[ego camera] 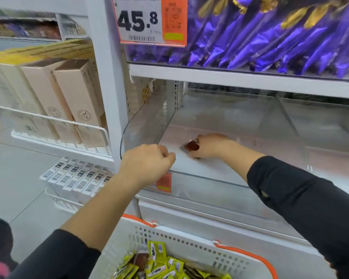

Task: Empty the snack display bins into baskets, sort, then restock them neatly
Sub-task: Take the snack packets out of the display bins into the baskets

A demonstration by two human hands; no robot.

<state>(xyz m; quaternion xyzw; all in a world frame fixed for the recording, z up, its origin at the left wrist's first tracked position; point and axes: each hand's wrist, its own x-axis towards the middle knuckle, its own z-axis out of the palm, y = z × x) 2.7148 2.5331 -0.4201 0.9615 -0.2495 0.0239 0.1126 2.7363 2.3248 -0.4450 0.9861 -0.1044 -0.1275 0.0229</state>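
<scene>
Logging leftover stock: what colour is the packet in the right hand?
Dark reddish brown, seen in the head view: the packet in the right hand.

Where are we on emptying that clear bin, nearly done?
Nearly. The clear bin looks bare apart from one dark red packet in the right hand. The white basket below already holds many yellow-green packets. The left hand has a curled grip at the bin's front edge; what it holds is unclear. Sorting and restocking are left. The purple packets above sit untouched.
</scene>
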